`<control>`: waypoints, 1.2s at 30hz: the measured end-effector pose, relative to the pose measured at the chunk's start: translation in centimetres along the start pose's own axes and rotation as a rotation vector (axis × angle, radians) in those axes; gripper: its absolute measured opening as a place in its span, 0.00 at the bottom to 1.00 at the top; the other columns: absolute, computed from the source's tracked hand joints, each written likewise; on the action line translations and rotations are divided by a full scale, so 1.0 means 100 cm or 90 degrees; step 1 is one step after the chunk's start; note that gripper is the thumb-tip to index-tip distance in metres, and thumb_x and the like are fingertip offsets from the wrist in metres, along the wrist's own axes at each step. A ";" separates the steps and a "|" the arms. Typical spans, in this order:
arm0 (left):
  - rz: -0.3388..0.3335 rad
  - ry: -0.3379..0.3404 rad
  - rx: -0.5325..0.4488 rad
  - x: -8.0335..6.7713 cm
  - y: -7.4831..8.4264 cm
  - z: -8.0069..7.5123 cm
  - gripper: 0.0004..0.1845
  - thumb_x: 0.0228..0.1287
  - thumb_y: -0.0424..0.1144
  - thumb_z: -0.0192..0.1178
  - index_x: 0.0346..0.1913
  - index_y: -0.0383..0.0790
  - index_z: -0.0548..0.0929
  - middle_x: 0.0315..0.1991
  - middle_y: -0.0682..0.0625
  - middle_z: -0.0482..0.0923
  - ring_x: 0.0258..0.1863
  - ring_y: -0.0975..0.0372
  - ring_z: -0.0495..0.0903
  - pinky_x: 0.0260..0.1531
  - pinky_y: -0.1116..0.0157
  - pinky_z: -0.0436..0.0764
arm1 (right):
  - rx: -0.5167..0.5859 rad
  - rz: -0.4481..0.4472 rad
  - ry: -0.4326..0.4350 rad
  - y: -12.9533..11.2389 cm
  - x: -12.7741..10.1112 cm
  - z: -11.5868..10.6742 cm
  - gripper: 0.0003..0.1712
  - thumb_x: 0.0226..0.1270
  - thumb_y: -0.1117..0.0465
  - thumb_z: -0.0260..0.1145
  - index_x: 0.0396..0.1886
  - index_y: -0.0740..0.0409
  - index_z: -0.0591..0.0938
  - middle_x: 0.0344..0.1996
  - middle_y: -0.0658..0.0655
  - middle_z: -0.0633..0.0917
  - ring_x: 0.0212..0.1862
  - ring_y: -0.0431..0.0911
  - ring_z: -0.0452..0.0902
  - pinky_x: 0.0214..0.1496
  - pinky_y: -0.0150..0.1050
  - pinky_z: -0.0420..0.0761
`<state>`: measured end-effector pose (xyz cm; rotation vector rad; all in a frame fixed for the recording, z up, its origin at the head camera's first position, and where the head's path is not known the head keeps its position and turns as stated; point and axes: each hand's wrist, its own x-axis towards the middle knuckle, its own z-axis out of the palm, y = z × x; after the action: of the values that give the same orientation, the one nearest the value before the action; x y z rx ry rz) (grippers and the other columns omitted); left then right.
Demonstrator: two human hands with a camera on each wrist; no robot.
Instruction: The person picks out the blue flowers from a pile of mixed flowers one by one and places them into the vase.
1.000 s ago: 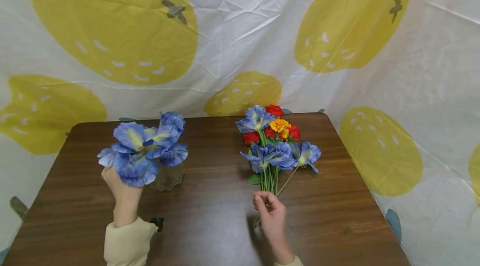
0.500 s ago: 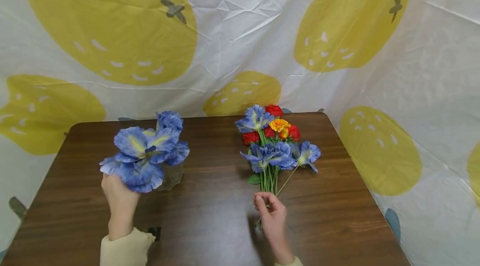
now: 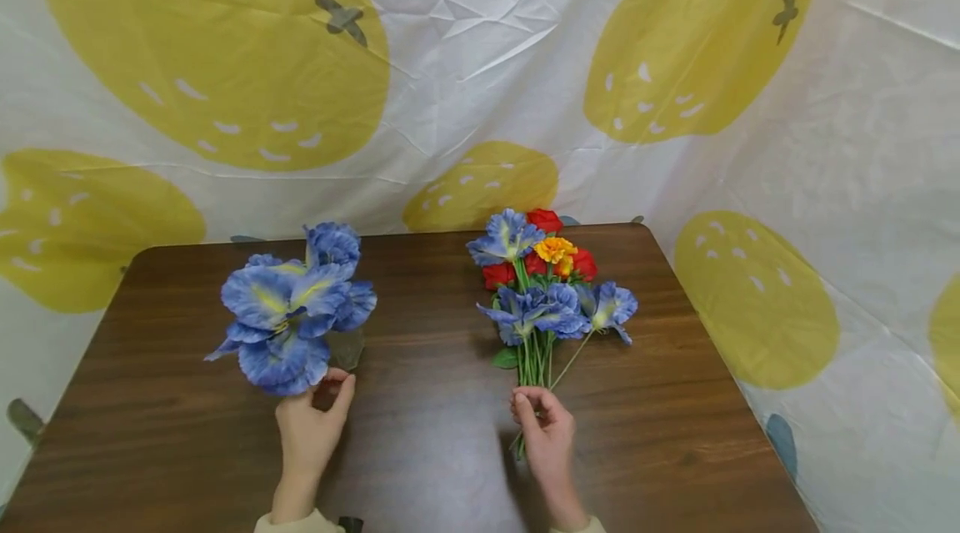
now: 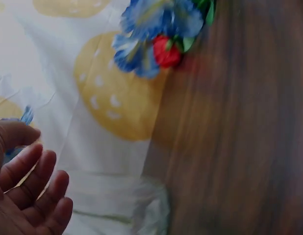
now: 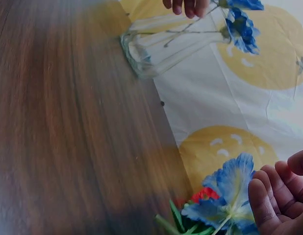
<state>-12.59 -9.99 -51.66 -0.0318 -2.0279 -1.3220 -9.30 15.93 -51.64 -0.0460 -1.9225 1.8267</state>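
Observation:
Blue artificial irises [image 3: 288, 312] stand in a clear glass vase [image 3: 347, 348] on the left; their blooms hide most of it in the head view. In the right wrist view, the vase [image 5: 164, 46] shows thin stems inside. Just in front of it is my left hand [image 3: 315, 420], fingers loosely bent and apart, holding nothing. My right hand [image 3: 546, 437] hovers loosely curled over the stem ends of a flower bunch [image 3: 534, 358]; no stem shows between its fingers in the right wrist view. The bunch has blue irises [image 3: 540, 312], red roses [image 3: 545, 221] and an orange flower [image 3: 556, 250].
A dark brown wooden table [image 3: 427, 433] bears everything. Behind and right of it hangs a white cloth [image 3: 480, 57] printed with large yellow fruit. One iris stem [image 3: 573, 362] splays to the right of the bunch.
My left hand has left the irises' left side and come rightward and nearer to me, in front of the vase. The irises have turned a little. My right hand stays over the stems.

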 end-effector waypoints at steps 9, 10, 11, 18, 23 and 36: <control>-0.014 -0.059 -0.123 -0.020 0.047 0.013 0.08 0.43 0.13 0.63 0.26 0.24 0.79 0.21 0.38 0.78 0.21 0.68 0.76 0.23 0.78 0.76 | -0.200 -0.010 0.155 0.024 0.025 -0.031 0.02 0.57 0.73 0.66 0.27 0.71 0.82 0.20 0.62 0.82 0.22 0.30 0.72 0.24 0.22 0.73; -0.011 -0.065 -0.130 -0.021 0.049 0.014 0.08 0.43 0.13 0.63 0.26 0.24 0.79 0.21 0.38 0.78 0.21 0.68 0.77 0.23 0.78 0.75 | -0.217 -0.008 0.170 0.028 0.031 -0.036 0.02 0.57 0.73 0.66 0.27 0.70 0.82 0.20 0.62 0.82 0.21 0.30 0.71 0.23 0.22 0.72; -0.012 -0.071 -0.132 -0.022 0.051 0.015 0.08 0.43 0.13 0.62 0.26 0.25 0.79 0.21 0.38 0.78 0.22 0.68 0.77 0.23 0.78 0.76 | -0.231 -0.005 0.183 0.031 0.037 -0.040 0.02 0.57 0.72 0.66 0.27 0.70 0.82 0.21 0.62 0.83 0.21 0.29 0.71 0.23 0.21 0.72; -0.020 -0.073 -0.138 -0.025 0.048 0.018 0.08 0.43 0.14 0.63 0.26 0.26 0.79 0.22 0.40 0.79 0.22 0.68 0.77 0.24 0.77 0.77 | -0.282 0.064 0.204 0.048 0.075 -0.056 0.05 0.58 0.70 0.65 0.32 0.71 0.82 0.23 0.66 0.83 0.17 0.24 0.68 0.18 0.20 0.71; -0.022 -0.071 -0.125 -0.030 0.032 0.024 0.09 0.43 0.14 0.64 0.26 0.28 0.80 0.22 0.43 0.80 0.22 0.70 0.76 0.23 0.77 0.77 | -0.259 0.160 0.197 0.057 0.092 -0.058 0.09 0.59 0.67 0.65 0.36 0.71 0.82 0.25 0.65 0.84 0.15 0.31 0.73 0.17 0.22 0.73; -0.013 -0.078 -0.119 -0.026 0.056 0.019 0.08 0.42 0.13 0.63 0.24 0.25 0.79 0.21 0.41 0.79 0.20 0.64 0.77 0.23 0.76 0.77 | -0.141 0.260 0.187 0.069 0.107 -0.059 0.13 0.64 0.67 0.60 0.41 0.76 0.79 0.19 0.57 0.82 0.16 0.34 0.75 0.18 0.26 0.77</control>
<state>-9.56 -4.85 -49.08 -0.1827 -2.0033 -1.5516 -18.66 25.83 -54.82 -0.7876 -1.9899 1.7143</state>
